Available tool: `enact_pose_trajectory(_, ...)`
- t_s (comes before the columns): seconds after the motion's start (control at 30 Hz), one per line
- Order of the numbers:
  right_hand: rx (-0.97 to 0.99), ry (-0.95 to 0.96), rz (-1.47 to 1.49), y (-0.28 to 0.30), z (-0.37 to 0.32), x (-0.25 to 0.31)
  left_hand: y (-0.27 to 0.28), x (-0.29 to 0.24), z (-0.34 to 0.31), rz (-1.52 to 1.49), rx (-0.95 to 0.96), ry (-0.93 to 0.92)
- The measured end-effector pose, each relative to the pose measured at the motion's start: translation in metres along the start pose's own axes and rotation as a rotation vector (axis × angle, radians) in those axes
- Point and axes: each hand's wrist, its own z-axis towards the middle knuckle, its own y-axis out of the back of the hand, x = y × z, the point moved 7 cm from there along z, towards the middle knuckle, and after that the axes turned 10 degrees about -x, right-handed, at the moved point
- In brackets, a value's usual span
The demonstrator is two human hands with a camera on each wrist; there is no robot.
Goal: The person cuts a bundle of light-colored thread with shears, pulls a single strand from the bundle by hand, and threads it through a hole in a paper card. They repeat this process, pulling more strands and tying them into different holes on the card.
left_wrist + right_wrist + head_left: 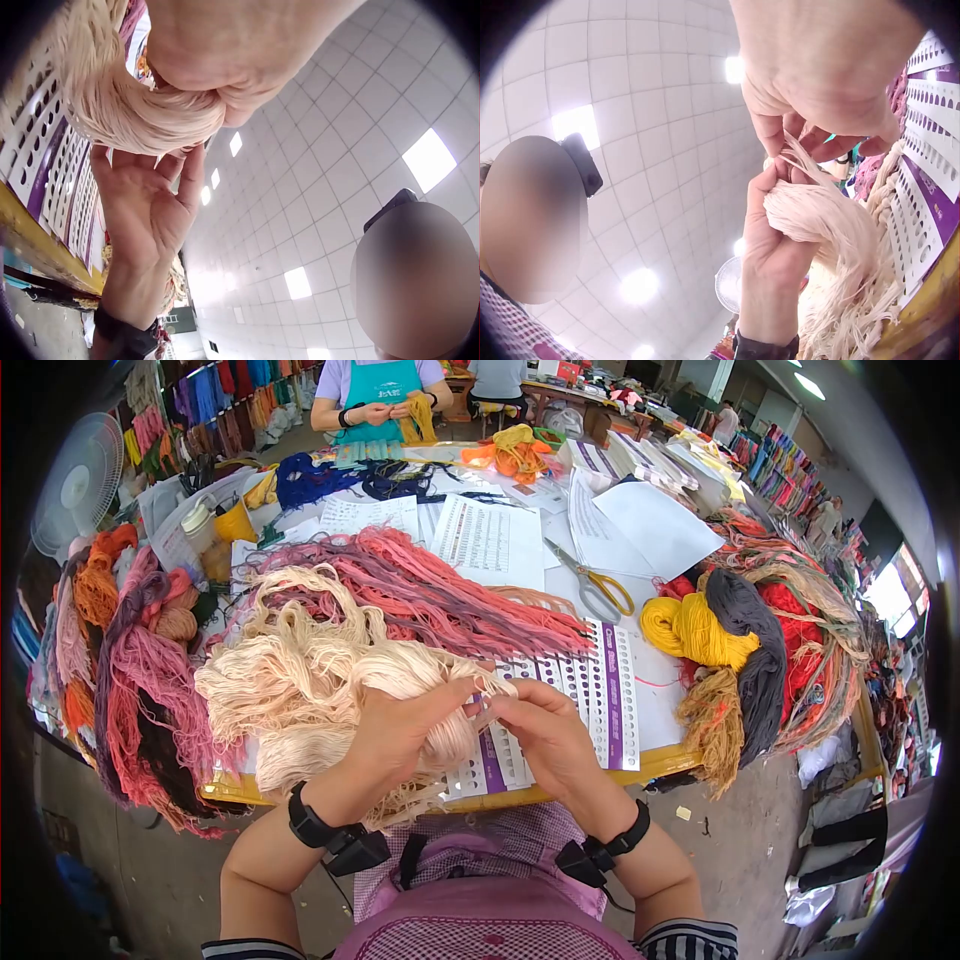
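A thick skein of cream thread (410, 670) runs through my left hand (392, 728), which grips it near the looped end. Opposite, my right hand (545, 735) pinches a few of its strands between thumb and fingers. The right wrist view shows these thin strands (804, 159) drawn up from the bundle, close to the left thumb. In the left wrist view the skein (142, 120) bends over in a thick curve above the right palm. More cream thread (250, 685) lies heaped on the table to the left.
White and purple punched thread cards (612, 700) lie under and beside my hands. Pink and plum thread (430, 595) stretches behind. Scissors (597, 588) rest near paper sheets (490, 540). Yellow skeins (695, 630) sit at the right, a fan (80, 485) at the left. Another person (375, 400) works across the table.
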Motion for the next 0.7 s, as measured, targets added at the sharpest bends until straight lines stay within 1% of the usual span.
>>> enact_pose_trajectory(0.1, 0.004, 0.003, 0.054, 0.003, 0.002, 0.0, 0.008, 0.0, 0.0, 0.09, -0.011, 0.033)
enact_pose_trajectory(0.13, 0.0, -0.039, 0.122, 0.003, 0.003, -0.001, 0.01, 0.0, 0.001, 0.09, -0.01, 0.033)
enact_pose_trajectory(0.17, -0.002, -0.079, 0.189, 0.002, 0.003, -0.001, 0.011, 0.003, 0.003, 0.056, -0.001, 0.073)
enact_pose_trajectory(0.2, -0.001, -0.075, 0.189, 0.004, 0.005, -0.002, 0.011, 0.005, 0.004, 0.022, 0.009, 0.111)
enact_pose_trajectory(0.23, 0.041, -0.104, 0.187, 0.003, 0.006, -0.006, 0.009, 0.003, 0.003, 0.025, 0.015, 0.109)
enact_pose_trajectory(0.27, 0.079, -0.133, 0.188, 0.002, 0.006, -0.009, 0.007, 0.007, -0.001, -0.028, -0.003, 0.199)
enact_pose_trajectory(0.3, 0.073, -0.128, 0.193, -0.001, 0.004, -0.006, 0.006, 0.013, -0.003, -0.079, -0.022, 0.291)
enact_pose_trajectory(0.37, 0.048, -0.161, -0.083, -0.011, -0.001, -0.003, 0.001, 0.017, -0.003, -0.117, 0.003, 0.332)
enact_pose_trajectory(0.4, 0.051, -0.124, -0.097, -0.013, 0.0, -0.002, -0.002, 0.019, -0.004, -0.161, 0.023, 0.368)
enact_pose_trajectory(0.43, 0.05, -0.124, -0.096, -0.012, 0.0, -0.003, 0.001, 0.022, -0.003, -0.16, 0.023, 0.368)
enact_pose_trajectory(0.5, 0.054, -0.079, -0.125, -0.008, 0.002, -0.003, 0.012, 0.024, -0.001, -0.004, -0.003, 0.293)
enact_pose_trajectory(0.53, 0.056, -0.081, -0.126, -0.009, 0.001, -0.003, 0.012, 0.024, -0.001, -0.005, -0.005, 0.292)
enact_pose_trajectory(0.6, 0.017, -0.048, -0.117, -0.007, 0.0, -0.001, 0.007, 0.011, 0.001, 0.03, 0.027, 0.114)
enact_pose_trajectory(0.7, 0.001, -0.035, -0.105, -0.009, 0.0, 0.0, 0.007, 0.011, -0.001, 0.065, 0.011, 0.13)
